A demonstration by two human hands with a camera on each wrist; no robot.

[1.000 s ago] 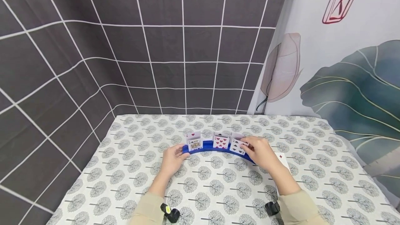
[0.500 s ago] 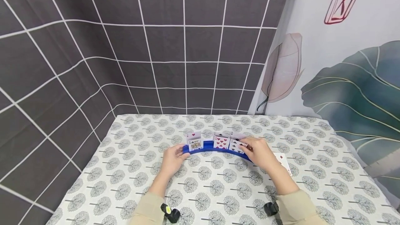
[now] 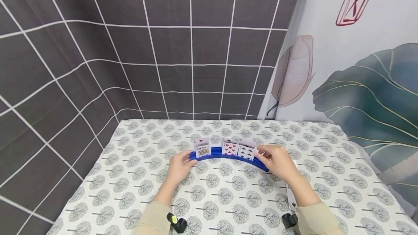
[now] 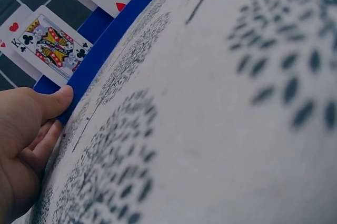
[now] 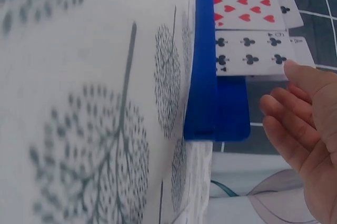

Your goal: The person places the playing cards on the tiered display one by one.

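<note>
A curved blue card holder (image 3: 216, 151) stands on the table with playing cards upright in it. My left hand (image 3: 179, 166) grips its left end, thumb on the front edge, beside the king of clubs (image 4: 52, 48), which has a hearts card (image 4: 15, 28) behind it. In the middle, the eight of hearts (image 5: 247, 11) stands before a three of clubs (image 5: 293, 11). Right of it is the six of clubs (image 5: 250, 53), with an ace (image 5: 303, 53) behind. My right hand (image 3: 280, 160) is at the six's right edge, thumb tip at its corner, fingers loosely bent and holding nothing.
Loose white cards (image 3: 291, 198) lie on the table at the right, partly hidden under my right forearm. A tree-patterned cloth (image 3: 228, 191) covers the table. A dark gridded curtain (image 3: 169, 46) hangs behind, with a leaf-printed one (image 3: 365, 93) at the right.
The six of clubs shifted slightly left, up to the eight of hearts. My right hand then let go of it and drew a little to the right. My left hand kept its place.
</note>
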